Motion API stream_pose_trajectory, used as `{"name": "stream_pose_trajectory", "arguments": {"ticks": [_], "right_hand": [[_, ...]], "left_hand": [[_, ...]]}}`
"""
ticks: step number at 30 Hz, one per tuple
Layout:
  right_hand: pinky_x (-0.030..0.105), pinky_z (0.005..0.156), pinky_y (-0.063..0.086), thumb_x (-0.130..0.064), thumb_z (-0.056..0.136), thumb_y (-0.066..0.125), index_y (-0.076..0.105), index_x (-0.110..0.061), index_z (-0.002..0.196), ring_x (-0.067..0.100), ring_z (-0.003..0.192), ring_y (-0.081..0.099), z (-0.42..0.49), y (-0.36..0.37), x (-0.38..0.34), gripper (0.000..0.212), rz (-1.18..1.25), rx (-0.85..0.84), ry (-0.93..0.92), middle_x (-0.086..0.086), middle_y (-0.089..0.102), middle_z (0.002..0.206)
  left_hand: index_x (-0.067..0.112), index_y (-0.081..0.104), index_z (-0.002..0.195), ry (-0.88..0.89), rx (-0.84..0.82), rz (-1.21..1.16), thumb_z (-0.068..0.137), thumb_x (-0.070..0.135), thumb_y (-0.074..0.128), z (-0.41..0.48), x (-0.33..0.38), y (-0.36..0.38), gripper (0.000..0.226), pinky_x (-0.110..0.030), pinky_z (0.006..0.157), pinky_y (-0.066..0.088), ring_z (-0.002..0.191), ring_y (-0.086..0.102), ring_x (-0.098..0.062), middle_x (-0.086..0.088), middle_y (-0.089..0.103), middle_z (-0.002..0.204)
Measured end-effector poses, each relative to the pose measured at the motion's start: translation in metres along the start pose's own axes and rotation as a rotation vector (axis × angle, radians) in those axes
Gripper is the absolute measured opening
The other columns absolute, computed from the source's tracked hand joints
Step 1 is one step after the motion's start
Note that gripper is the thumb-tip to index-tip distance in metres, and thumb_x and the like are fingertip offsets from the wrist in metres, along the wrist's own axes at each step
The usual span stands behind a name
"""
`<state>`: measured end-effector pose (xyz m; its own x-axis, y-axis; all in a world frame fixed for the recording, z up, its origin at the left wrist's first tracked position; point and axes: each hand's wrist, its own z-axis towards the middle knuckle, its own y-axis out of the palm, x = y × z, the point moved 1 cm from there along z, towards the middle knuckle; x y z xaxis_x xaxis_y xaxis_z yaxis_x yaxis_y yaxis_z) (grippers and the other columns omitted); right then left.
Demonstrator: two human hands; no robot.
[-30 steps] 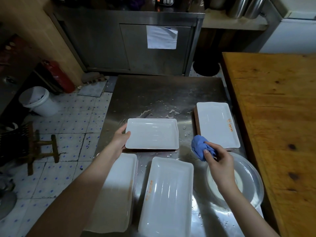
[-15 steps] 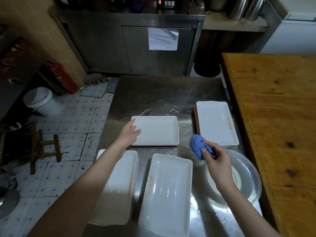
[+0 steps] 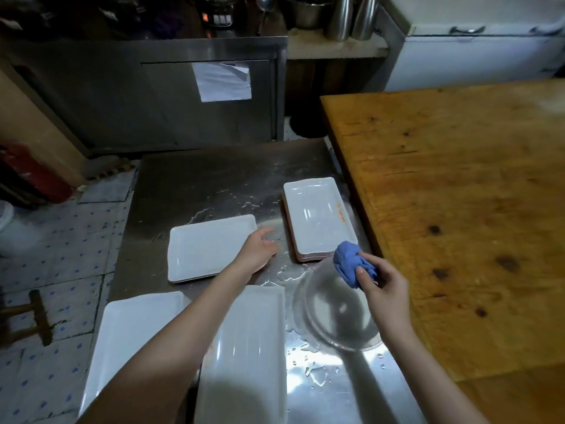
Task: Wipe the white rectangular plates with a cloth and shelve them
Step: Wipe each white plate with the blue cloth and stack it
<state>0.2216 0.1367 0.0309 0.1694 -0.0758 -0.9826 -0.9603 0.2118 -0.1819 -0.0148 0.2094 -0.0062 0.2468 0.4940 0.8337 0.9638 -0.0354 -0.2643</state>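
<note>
- Head view, nearest you: two white plates lie lengthwise on either side of your left forearm, the near plate (image 3: 250,347) to its right and the left plate (image 3: 131,332) to its left. Both sit behind your hands and neither hand touches them.
- Just below your right hand, a clear round dish (image 3: 336,316) rests on the wet bench (image 3: 214,179).
- Your right hand (image 3: 385,283) is curled round a bunched blue cloth (image 3: 347,261), held over the dish's far rim.
- Your left hand (image 3: 260,249) is loose, fingers out, holding nothing. Whether it touches the bench cannot be told.
- The middle plate (image 3: 208,249) lies directly left of that hand with its long axis crosswise. Your wrist crosses its right edge.
- The stack (image 3: 318,215) lies just ahead and right of your left fingertips, with its long axis running away from you. The cloth is at its near right corner, so the stack sits between your hands.
- The left hand looks better placed to take the top plate by its left long edge while the cloth hand waits close by.
</note>
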Motion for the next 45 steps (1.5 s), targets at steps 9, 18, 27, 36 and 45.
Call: {"name": "stream_pose_trajectory", "arguments": {"ticks": [9, 18, 27, 36, 45], "right_hand": [[0.019, 0.078, 0.051, 0.006, 0.083, 0.062, 0.065, -0.015, 0.099, 0.008, 0.088, 0.064, 0.007, -0.044, 0.015, 0.026, 0.036, 0.141, 0.034, 0.002, 0.068, 0.096], [0.013, 0.073, 0.05, 0.003, 0.082, 0.065, 0.068, -0.021, 0.096, 0.003, 0.087, 0.065, 0.011, -0.055, 0.036, 0.029, 0.029, 0.152, 0.066, -0.003, 0.07, 0.096], [0.017, 0.077, 0.051, 0.005, 0.082, 0.064, 0.065, -0.02, 0.096, 0.008, 0.088, 0.064, 0.022, -0.034, 0.028, 0.029, 0.041, 0.08, 0.038, 0.0, 0.068, 0.096], [0.012, 0.074, 0.049, 0.005, 0.082, 0.064, 0.066, -0.017, 0.098, 0.006, 0.086, 0.064, 0.022, -0.029, 0.027, 0.027, 0.022, 0.066, 0.027, -0.002, 0.068, 0.093], [0.013, 0.073, 0.05, 0.007, 0.083, 0.062, 0.065, -0.013, 0.101, 0.009, 0.085, 0.063, 0.017, -0.021, 0.021, 0.027, 0.038, 0.052, 0.032, 0.004, 0.068, 0.095]], "left_hand": [[0.006, 0.049, 0.122, -0.028, 0.074, 0.177, 0.081, 0.011, 0.073, 0.028, 0.009, 0.059, 0.047, -0.032, 0.076, 0.048, 0.092, 0.061, -0.028, -0.014, 0.064, 0.115], [0.007, 0.056, 0.113, -0.043, 0.098, 0.149, 0.085, -0.001, 0.058, 0.04, 0.006, 0.055, 0.029, -0.041, 0.081, 0.054, 0.086, 0.06, -0.027, -0.012, 0.064, 0.107], [0.004, 0.058, 0.111, -0.069, 0.123, -0.161, 0.094, -0.002, 0.044, 0.035, -0.001, 0.026, 0.023, -0.029, 0.067, 0.056, 0.091, 0.065, -0.02, -0.009, 0.064, 0.108], [0.007, 0.058, 0.112, -0.168, 0.263, -0.575, 0.102, 0.028, 0.047, 0.029, -0.007, -0.003, 0.026, -0.036, 0.082, 0.053, 0.096, 0.066, -0.023, -0.011, 0.067, 0.108], [0.024, 0.036, 0.119, -0.1, 0.114, -0.581, 0.084, -0.015, 0.058, 0.01, -0.014, 0.013, 0.057, -0.031, 0.067, 0.058, 0.102, 0.062, -0.015, 0.006, 0.058, 0.115]]}}
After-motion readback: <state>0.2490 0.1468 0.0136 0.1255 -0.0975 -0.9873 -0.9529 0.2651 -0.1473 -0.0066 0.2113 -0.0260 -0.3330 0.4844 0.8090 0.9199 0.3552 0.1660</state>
